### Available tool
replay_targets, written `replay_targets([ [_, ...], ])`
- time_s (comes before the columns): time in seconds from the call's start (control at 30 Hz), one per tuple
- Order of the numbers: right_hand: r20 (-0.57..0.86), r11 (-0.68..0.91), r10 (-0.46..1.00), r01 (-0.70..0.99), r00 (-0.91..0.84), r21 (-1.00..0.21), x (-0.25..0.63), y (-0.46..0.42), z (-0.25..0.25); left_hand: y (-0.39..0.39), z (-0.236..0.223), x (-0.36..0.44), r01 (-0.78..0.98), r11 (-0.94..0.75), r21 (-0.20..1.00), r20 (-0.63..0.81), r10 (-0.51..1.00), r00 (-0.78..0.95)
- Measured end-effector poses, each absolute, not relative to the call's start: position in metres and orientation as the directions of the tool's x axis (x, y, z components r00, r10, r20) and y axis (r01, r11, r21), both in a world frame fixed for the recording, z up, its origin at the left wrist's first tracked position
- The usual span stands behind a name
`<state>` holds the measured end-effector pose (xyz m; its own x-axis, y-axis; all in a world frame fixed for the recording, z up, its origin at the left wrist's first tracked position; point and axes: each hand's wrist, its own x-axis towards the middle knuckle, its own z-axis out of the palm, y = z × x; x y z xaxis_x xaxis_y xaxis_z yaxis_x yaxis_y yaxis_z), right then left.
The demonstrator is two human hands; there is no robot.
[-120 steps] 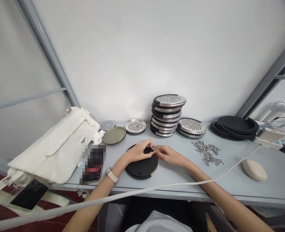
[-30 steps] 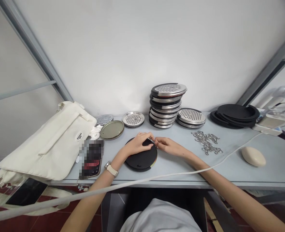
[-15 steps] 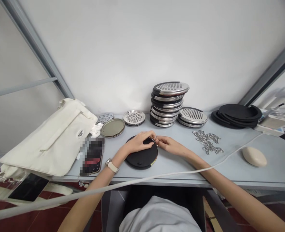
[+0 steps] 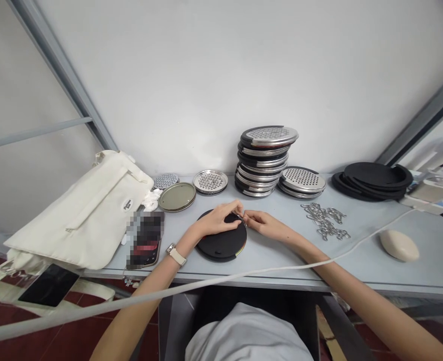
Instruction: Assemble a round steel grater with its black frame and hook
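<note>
A black round disc (image 4: 221, 244) lies on the table in front of me, a thin coloured edge showing at its lower right. Over its upper part, my left hand (image 4: 223, 219) grips the rim with curved thumb and fingers. My right hand (image 4: 261, 222) meets it at the disc's right rim, fingertips pinched on a small shiny metal clip (image 4: 241, 217), mostly covered by the fingers. To the right lies a heap of similar metal clips (image 4: 324, 219).
Behind stand a tall stack of round metal graters with black rims (image 4: 264, 160) and a lower stack (image 4: 302, 180). Black rings (image 4: 375, 181) sit far right, near a beige oval object (image 4: 399, 245). A white cable (image 4: 266, 271) crosses in front; a cream bag (image 4: 82, 215) and phone (image 4: 146, 238) lie left.
The whole view has shifted slightly. Both hands stay at the disc's right rim, with the fingers barely changed.
</note>
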<state>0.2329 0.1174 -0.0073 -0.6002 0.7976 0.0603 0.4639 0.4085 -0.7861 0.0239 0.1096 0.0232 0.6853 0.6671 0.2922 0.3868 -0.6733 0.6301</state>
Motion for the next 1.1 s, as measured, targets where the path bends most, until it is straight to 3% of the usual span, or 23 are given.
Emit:
replay_targets([
  [0.4, 0.058, 0.393, 0.798, 0.445, -0.6, -0.805, 0.233, 0.115, -0.003, 0.114, 0.017, 0.025, 0.382, -0.698, 0.605, 0.315, 0.651, 0.691],
  [1.1, -0.002, 0.366, 0.748, 0.415, -0.664, -0.833, 0.237, 0.119, 0.005, 0.106, 0.025, 0.024, 0.593, -0.686, 0.422, 0.306, 0.723, 0.619],
])
